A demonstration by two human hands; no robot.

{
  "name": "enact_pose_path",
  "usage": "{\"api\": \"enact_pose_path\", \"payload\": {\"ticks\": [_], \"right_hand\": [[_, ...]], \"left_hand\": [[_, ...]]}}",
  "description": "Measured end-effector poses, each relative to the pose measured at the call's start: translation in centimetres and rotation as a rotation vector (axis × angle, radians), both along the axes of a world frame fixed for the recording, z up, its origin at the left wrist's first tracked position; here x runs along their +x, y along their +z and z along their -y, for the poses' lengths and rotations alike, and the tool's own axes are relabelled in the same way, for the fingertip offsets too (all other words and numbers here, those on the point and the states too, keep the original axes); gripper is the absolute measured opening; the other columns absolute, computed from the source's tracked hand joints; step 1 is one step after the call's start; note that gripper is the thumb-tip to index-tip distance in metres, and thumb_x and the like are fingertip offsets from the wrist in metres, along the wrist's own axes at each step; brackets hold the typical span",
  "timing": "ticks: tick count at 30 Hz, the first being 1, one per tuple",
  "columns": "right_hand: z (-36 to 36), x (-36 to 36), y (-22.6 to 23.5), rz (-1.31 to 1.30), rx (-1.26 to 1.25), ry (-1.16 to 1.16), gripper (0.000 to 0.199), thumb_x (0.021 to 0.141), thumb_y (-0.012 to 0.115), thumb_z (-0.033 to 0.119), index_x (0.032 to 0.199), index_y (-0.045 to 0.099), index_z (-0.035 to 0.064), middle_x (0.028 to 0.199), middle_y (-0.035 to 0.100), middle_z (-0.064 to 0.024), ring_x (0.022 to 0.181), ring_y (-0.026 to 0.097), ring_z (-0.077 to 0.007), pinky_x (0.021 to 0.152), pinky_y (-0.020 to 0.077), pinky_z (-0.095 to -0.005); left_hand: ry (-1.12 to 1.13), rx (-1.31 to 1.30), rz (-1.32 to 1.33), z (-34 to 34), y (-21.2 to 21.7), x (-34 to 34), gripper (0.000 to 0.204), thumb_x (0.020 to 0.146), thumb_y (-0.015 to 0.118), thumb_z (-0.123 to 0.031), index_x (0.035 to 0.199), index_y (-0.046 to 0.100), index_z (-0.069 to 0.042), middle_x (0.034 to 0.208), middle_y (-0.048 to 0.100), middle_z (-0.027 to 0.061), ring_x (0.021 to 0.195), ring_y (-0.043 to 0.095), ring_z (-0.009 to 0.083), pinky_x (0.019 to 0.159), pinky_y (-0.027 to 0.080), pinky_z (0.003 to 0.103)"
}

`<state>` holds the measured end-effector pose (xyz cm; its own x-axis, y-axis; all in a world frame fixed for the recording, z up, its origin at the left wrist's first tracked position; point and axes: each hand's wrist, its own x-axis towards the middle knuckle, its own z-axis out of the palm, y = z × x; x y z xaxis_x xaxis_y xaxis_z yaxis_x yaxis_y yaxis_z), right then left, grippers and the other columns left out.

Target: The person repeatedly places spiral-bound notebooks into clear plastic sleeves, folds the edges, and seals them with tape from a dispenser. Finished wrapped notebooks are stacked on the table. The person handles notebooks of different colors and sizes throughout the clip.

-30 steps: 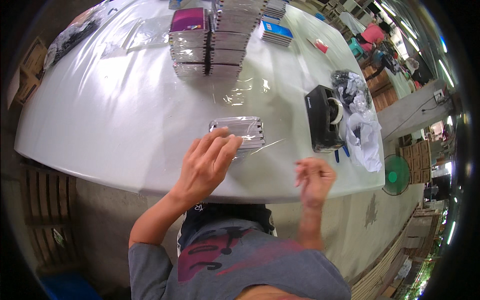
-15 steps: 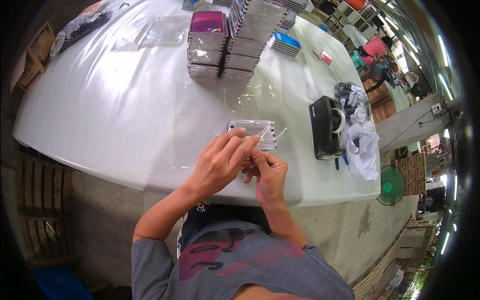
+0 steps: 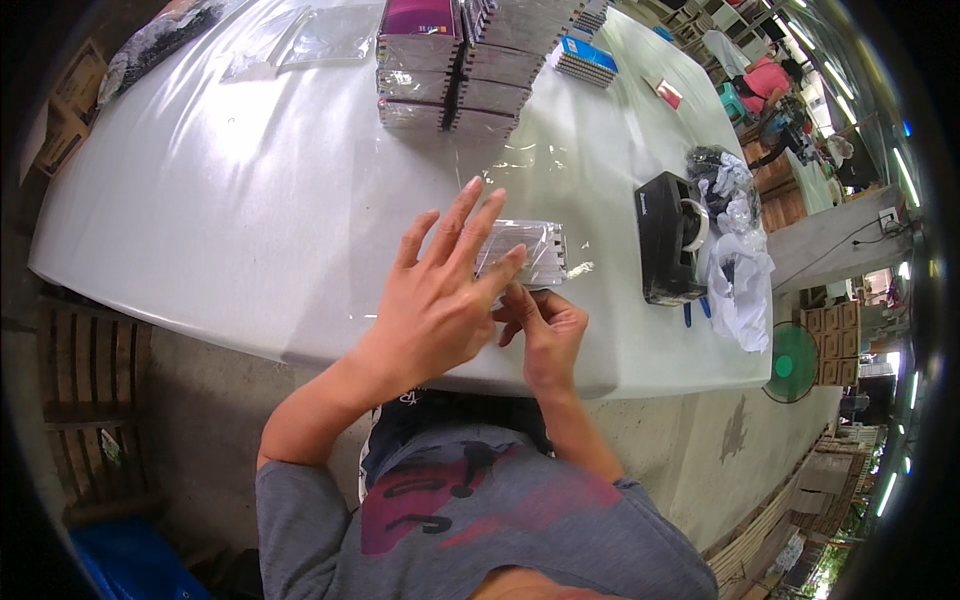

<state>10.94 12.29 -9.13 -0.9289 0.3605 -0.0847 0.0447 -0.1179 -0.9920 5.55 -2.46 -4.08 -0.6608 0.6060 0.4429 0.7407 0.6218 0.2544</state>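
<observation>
Tabletop point(image 3: 230, 270): white, near edge curving just below the bundle; wide bare stretch at left. Right hand point(image 3: 552, 338): closed in a pinch at the bundle's near side, contents hidden. Left hand point(image 3: 430, 310): fingers spread, clasping nothing, partly over the bundle. Film-wrapped bundle point(image 3: 542, 248): flat. Black tape dispenser point(image 3: 662, 245): rightward, open gap between. Notebook stacks point(image 3: 415, 58): beyond, well apart.

Head-worn fisheye, looking down, hands point(image 3: 432, 308) near
</observation>
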Motion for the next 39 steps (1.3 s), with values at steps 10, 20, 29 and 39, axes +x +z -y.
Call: {"api": "enact_pose_path", "payload": {"ticks": [10, 20, 29, 39], "right_hand": [[-1.1, 0.2, -6.2, -0.073, 0.257, -0.031, 0.031, 0.083, 0.07, 0.01, 0.057, 0.058, -0.001, 0.051, 0.055, 0.0, 0.048, 0.049, -0.0053, 0.046, 0.0386, -0.0235], [-0.4, 1.0, -5.2, -0.04, -0.463, 0.454, 0.031, 0.078, 0.075, 0.018, 0.1, 0.06, 0.0026, 0.108, 0.06, -0.0087, 0.095, 0.06, -0.0168, 0.081, 0.0505, -0.0307], [-5.8, -5.4, -2.5, -0.324, 0.241, 0.493, 0.101, 0.045, 0.093, 0.015, 0.131, 0.042, 0.008, 0.123, 0.053, -0.0057, 0.115, 0.051, -0.0201, 0.101, 0.0406, -0.0366], [-8.5, -6.5, 7.4, -0.589, 0.891, 0.628, 0.038, 0.052, 0.086, 0.009, 0.087, 0.071, 0.017, 0.145, 0.035, -0.0117, 0.138, 0.025, -0.0328, 0.11, 0.0241, -0.0478]], "left_hand": [[-0.029, -0.147, 0.186, -3.1, 1.4, -2.4, 0.077, 0.061, 0.075, -0.028, 0.131, 0.046, -0.012, 0.101, 0.06, 0.012, 0.095, 0.06, 0.0283, 0.092, 0.039, 0.042], [-0.339, 1.37, 0.771, -1.7, 0.5, -2.4, 0.1, 0.066, 0.084, -0.021, 0.146, 0.023, -0.018, 0.111, 0.052, 0.0132, 0.109, 0.053, 0.0209, 0.091, 0.043, 0.034], [0.105, 0.589, 0.687, -0.5, -7.6, -0.7, 0.087, 0.062, 0.084, -0.016, 0.134, 0.036, -0.007, 0.129, 0.048, 0.0172, 0.123, 0.043, 0.0361, 0.101, 0.034, 0.049], [-0.209, 0.441, 0.01, 0.6, 0.8, -3.5, 0.041, 0.05, 0.088, -0.028, 0.083, 0.067, -0.018, 0.136, 0.047, 0.0073, 0.136, 0.031, 0.0305, 0.109, 0.024, 0.047]]}}
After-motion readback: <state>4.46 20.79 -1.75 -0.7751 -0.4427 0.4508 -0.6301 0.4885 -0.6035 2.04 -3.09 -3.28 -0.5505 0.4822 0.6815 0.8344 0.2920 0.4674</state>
